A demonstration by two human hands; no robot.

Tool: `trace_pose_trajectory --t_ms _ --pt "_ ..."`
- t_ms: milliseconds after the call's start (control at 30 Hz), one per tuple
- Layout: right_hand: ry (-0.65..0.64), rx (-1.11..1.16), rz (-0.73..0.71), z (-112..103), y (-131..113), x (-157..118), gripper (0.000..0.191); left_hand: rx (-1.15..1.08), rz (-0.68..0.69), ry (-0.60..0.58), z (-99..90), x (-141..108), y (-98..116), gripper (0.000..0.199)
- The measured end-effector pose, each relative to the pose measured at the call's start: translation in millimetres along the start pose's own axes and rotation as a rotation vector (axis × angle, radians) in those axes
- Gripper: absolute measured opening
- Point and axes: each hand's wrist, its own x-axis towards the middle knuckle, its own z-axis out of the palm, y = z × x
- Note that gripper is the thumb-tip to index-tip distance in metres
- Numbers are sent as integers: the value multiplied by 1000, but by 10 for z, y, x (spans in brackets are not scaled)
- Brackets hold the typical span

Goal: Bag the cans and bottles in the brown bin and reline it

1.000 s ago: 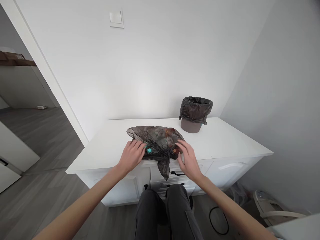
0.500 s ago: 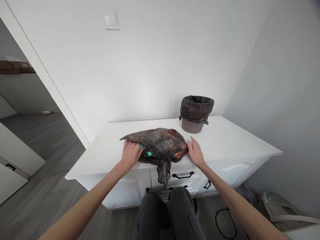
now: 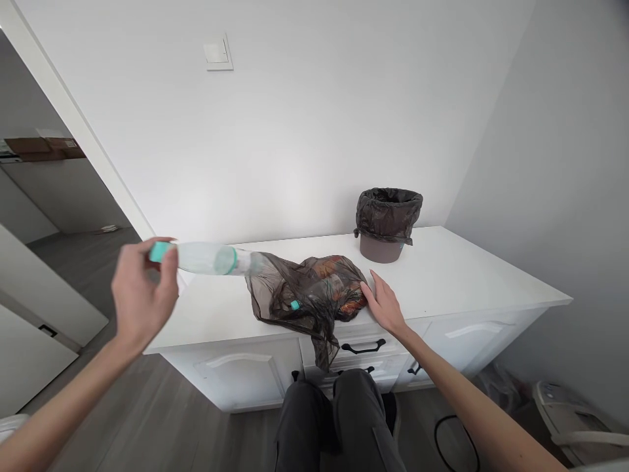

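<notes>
A clear plastic bottle (image 3: pixel 201 257) with a teal cap is pinched at the cap by my left hand (image 3: pixel 145 285). Its far end is still inside the mouth of a dark see-through plastic bag (image 3: pixel 322 282) lying on the white cabinet top. Another teal cap (image 3: pixel 295 305) shows at the bag's opening, and orange-red wrapping shows through the bag's right side. My right hand (image 3: pixel 384 305) rests open against the right end of the bag, fingers stretched out. The bag's knotted tail hangs over the front edge.
A brown bin (image 3: pixel 382 249) lined with a black bag stands at the back right of the white cabinet (image 3: pixel 472 275). Black drawer handles (image 3: pixel 363 346) are on its front. A light switch (image 3: pixel 217 52) is on the wall; a black cable (image 3: pixel 455 442) lies on the floor.
My left hand has moved left and up, pulling the bottle most of the way out of the bag. The bag's opening is stretched; my right hand stays at its right end.
</notes>
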Motion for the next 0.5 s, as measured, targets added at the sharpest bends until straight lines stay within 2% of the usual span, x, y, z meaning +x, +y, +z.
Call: trace_pose_trajectory --t_ms 67,167,333,500 --pt "-1 2 9 2 -1 -8 79 1 -66 45 -65 147 -83 40" --pt "3 9 21 0 -13 -14 79 26 -95 -28 11 309 -259 48" --pt "-5 -8 47 -12 -33 -6 79 43 -50 -163 468 428 -677 49" --pt "-10 -39 37 -6 -45 23 75 12 -121 -185 935 481 -1037 51"
